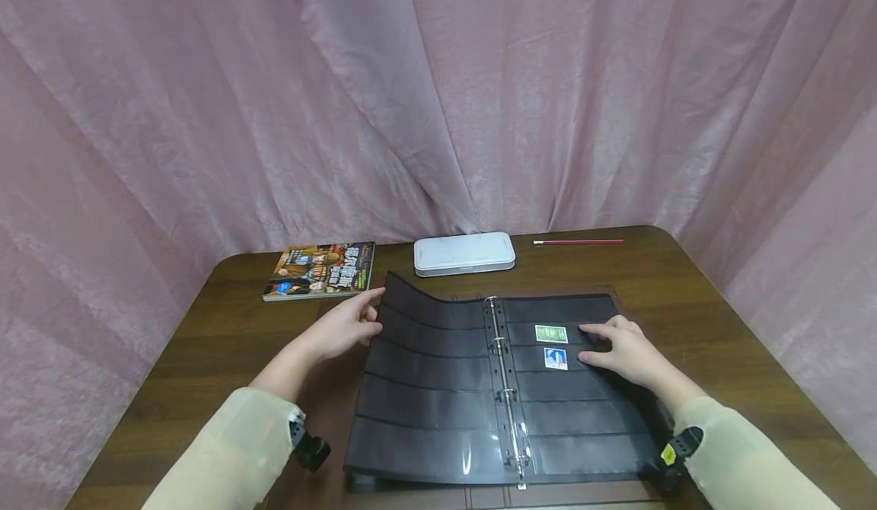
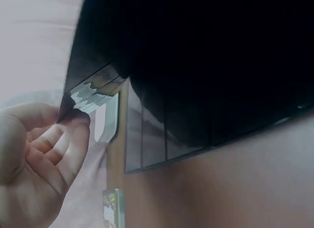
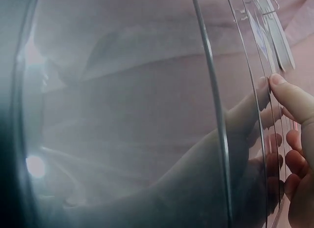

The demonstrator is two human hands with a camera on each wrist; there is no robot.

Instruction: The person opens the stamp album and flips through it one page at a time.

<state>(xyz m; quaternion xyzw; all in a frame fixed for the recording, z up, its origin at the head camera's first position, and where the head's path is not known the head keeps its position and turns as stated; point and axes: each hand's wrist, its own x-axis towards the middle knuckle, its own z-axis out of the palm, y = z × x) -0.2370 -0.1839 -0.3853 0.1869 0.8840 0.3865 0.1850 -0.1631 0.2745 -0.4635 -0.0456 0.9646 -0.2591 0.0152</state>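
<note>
A ring-bound stamp album lies spread on the table, its black pocket pages held by a metal ring spine (image 1: 507,396). My left hand (image 1: 346,323) pinches the outer upper edge of the left page (image 1: 432,388), which bends upward. In the left wrist view, thumb and fingers (image 2: 81,127) grip that dark page's edge. On the right page (image 1: 582,419) sit a green stamp (image 1: 551,334) and, below it, a blue and white stamp (image 1: 556,358). Just right of them, my right hand (image 1: 626,350) rests its fingertips on the page, thumb and index finger apart, holding nothing.
Behind the album are a comic-style book (image 1: 320,270) at left, a white tin case (image 1: 464,253) in the middle and a red pencil (image 1: 578,242) at right. The album's brown cover (image 1: 315,426) spreads over the wooden table (image 1: 185,373). Pink curtains (image 1: 438,99) surround the table.
</note>
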